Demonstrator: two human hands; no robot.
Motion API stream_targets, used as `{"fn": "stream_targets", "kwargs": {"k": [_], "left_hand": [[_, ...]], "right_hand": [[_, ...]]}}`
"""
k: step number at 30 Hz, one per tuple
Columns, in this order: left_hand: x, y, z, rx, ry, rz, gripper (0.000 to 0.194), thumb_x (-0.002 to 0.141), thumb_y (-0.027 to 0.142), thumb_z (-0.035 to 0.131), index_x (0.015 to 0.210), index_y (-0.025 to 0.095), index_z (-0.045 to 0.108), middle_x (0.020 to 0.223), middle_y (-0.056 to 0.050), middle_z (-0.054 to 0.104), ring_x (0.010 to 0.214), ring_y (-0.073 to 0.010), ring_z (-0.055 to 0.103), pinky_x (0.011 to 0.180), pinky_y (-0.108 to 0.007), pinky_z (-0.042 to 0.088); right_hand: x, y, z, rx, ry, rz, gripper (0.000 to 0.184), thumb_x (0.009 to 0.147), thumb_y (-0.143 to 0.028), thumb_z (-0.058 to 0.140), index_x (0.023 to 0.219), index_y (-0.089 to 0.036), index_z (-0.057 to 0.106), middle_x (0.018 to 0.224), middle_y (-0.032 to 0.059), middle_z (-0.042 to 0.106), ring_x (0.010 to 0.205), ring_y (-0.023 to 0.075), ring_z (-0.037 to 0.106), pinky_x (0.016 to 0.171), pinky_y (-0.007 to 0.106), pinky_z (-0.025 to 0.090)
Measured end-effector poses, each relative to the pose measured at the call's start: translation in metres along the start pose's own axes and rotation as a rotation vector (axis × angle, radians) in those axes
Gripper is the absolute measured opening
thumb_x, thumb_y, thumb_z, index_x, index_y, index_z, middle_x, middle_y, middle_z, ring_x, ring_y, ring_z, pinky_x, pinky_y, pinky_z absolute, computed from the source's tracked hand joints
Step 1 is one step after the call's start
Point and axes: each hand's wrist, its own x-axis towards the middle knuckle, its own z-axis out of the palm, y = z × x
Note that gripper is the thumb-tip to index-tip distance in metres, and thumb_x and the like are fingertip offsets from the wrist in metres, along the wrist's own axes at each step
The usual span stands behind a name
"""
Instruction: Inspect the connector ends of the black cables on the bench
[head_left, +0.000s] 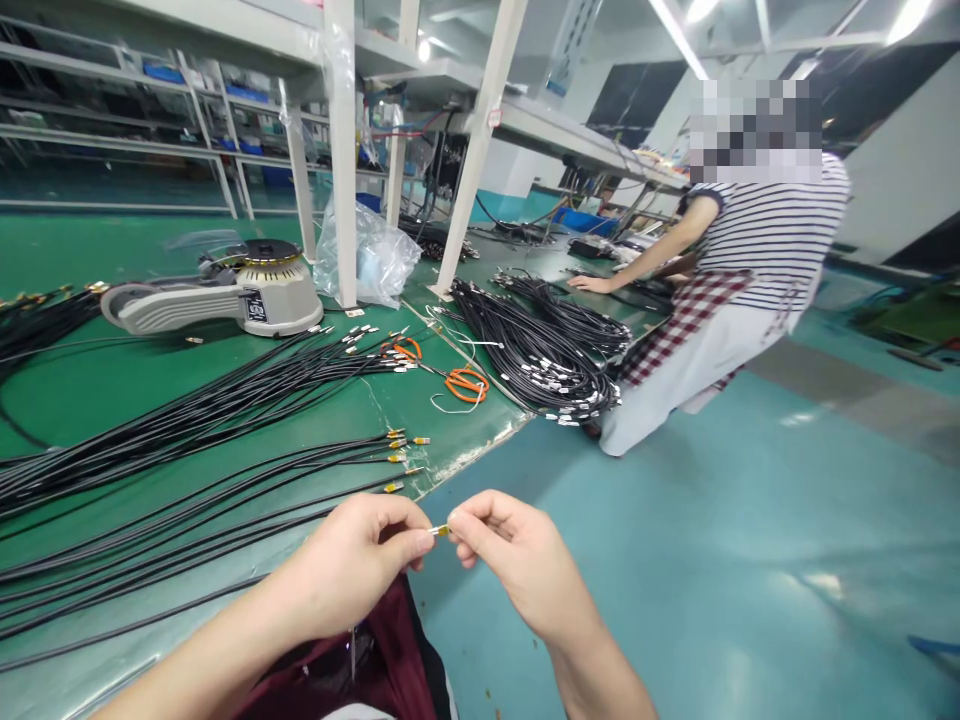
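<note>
Near the table's front edge, my left hand pinches a black cable close to its end. The tip, a short metallic piece with a yellow band, shows between my two hands. My right hand has thumb and forefinger closed on the far end of that tip. What lies inside the fingertips is hidden. Left of my hands, several black cables run across the green table, with yellow bands at their ends. Behind them lies a thicker bundle of black cables with white-and-silver tips.
A round grey tape dispenser stands at the back left. Orange-handled scissors lie beyond my hands. Coiled black cables sit on the right part of the table. A co-worker in a striped shirt leans over it, hand on cables. White posts rise behind.
</note>
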Motion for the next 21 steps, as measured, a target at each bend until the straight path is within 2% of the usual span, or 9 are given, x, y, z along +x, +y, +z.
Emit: {"fn": "stream_targets", "kwargs": {"k": [5, 11, 17, 21], "left_hand": [[-0.001, 0.000, 0.006, 0.115, 0.104, 0.047, 0.023, 0.080, 0.029, 0.045, 0.069, 0.018, 0.061, 0.065, 0.002, 0.056, 0.063, -0.0127, 0.047, 0.060, -0.023, 0.035], [-0.004, -0.001, 0.010, 0.085, 0.113, 0.040, 0.023, 0.080, 0.031, 0.045, 0.069, 0.018, 0.061, 0.063, 0.003, 0.055, 0.061, -0.0122, 0.047, 0.057, -0.022, 0.035], [0.000, -0.005, 0.014, 0.140, 0.150, 0.082, 0.023, 0.080, 0.027, 0.045, 0.068, 0.018, 0.062, 0.063, 0.002, 0.058, 0.062, -0.0133, 0.050, 0.058, -0.023, 0.036], [0.003, -0.009, 0.021, 0.216, 0.238, 0.121, 0.023, 0.079, 0.023, 0.045, 0.067, 0.018, 0.063, 0.064, 0.000, 0.061, 0.063, -0.0148, 0.054, 0.060, -0.024, 0.038]], "right_hand": [[0.000, -0.002, 0.001, -0.014, 0.028, 0.034, 0.019, 0.072, -0.033, 0.061, 0.068, -0.014, 0.061, 0.058, -0.0005, 0.058, 0.056, 0.0104, 0.053, 0.055, 0.023, 0.044], [-0.001, -0.001, -0.009, -0.018, -0.079, -0.033, 0.017, 0.072, -0.031, 0.062, 0.068, -0.015, 0.061, 0.059, -0.0012, 0.057, 0.059, 0.0103, 0.051, 0.058, 0.023, 0.042], [0.000, 0.003, 0.000, -0.092, -0.012, -0.013, 0.019, 0.075, -0.032, 0.059, 0.067, -0.015, 0.059, 0.057, -0.0021, 0.054, 0.056, 0.0101, 0.048, 0.055, 0.022, 0.040], [-0.002, 0.006, 0.001, -0.196, 0.014, -0.056, 0.022, 0.077, -0.035, 0.055, 0.067, -0.016, 0.058, 0.060, -0.0009, 0.056, 0.058, 0.0117, 0.052, 0.056, 0.022, 0.043]]}}
